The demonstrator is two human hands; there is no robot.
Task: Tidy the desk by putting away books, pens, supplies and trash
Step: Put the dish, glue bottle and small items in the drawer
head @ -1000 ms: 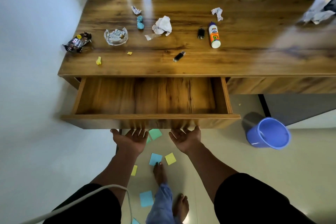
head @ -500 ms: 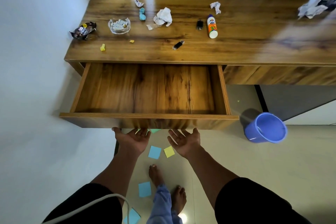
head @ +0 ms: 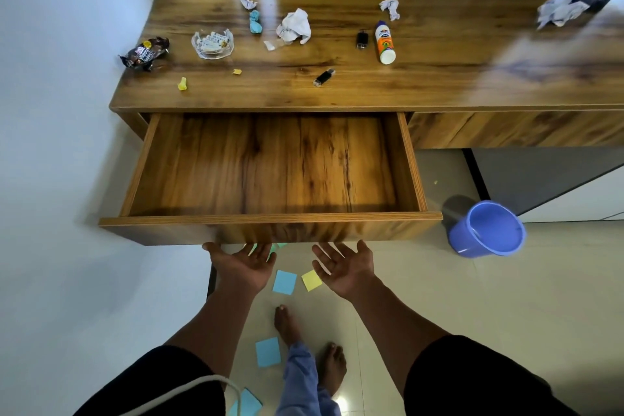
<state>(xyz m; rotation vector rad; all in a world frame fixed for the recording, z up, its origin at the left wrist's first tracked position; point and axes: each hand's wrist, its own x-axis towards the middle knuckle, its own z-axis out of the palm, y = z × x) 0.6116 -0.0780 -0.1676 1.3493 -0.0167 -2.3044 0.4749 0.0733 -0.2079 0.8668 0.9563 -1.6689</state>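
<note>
Both hands are palm-up with fingers spread, holding nothing: my left hand (head: pixel 243 267) and right hand (head: pixel 345 266) sit just under the front lip of the drawer (head: pixel 270 219), which stands pulled out at frame centre with nothing visible inside. I judge the tidying barely begun. On the desk (head: pixel 439 84) above lie a glue bottle (head: pixel 385 41), crumpled paper (head: pixel 294 26) and a wrapper (head: pixel 146 53). Sticky notes (head: pixel 284 282) litter the floor at bottom centre; the blue bin (head: pixel 486 229) waits at right.
</note>
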